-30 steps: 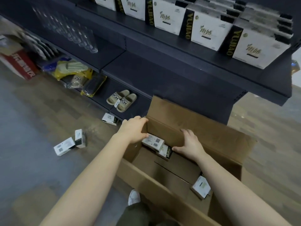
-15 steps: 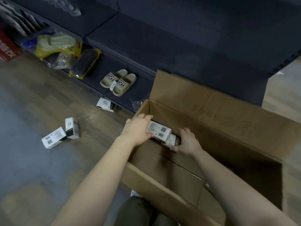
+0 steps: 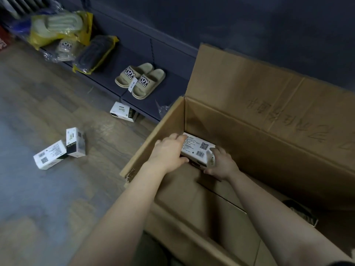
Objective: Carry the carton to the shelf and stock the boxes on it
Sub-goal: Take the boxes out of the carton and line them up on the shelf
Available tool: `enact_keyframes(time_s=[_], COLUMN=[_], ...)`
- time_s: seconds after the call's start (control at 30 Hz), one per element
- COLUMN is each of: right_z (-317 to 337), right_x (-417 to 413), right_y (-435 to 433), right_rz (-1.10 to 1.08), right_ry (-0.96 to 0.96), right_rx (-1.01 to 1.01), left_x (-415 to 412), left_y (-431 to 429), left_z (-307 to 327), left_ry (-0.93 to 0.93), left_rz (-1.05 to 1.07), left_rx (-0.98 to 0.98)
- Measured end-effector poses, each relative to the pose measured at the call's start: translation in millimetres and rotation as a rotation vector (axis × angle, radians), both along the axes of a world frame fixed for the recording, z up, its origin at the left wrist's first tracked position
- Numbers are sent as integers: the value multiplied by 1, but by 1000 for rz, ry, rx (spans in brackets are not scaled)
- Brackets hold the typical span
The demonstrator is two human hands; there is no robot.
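Item: one white QR-labelled box (image 3: pixel 197 148), low inside the open cardboard carton (image 3: pixel 249 104) near its far-left corner, both my forearms reaching down, my left hand (image 3: pixel 169 152) curled over one end, my right hand (image 3: pixel 221 166) gripping the other.

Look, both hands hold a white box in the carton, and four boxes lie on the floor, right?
No. Three boxes lie on the floor, not four, by the head view. The left hand and right hand hold a white box in the carton.
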State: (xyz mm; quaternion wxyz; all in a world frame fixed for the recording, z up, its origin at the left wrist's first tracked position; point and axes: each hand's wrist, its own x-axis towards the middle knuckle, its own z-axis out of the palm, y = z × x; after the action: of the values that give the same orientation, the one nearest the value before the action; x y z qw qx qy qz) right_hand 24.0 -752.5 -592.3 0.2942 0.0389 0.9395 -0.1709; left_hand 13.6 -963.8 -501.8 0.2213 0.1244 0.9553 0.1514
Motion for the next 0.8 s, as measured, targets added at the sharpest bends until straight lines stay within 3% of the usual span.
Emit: enact_keyframes(time_s=[0.37,0.6,0.8], right_z=[-62,-74,-56], right_x=[-20,-16,-9], right_y=[-9,-14,1], right_rz=[-23,-27,-83], right_ry=[103,159,176], right_rx=[24,36,-87], left_x=[-18,-18,-12], left_y=[3,10,11], left_z=[-35,-41,-29], left_ry=[33,19,19], left_rz=[-72,-88,-79], left_rx=[-27,-17,-18])
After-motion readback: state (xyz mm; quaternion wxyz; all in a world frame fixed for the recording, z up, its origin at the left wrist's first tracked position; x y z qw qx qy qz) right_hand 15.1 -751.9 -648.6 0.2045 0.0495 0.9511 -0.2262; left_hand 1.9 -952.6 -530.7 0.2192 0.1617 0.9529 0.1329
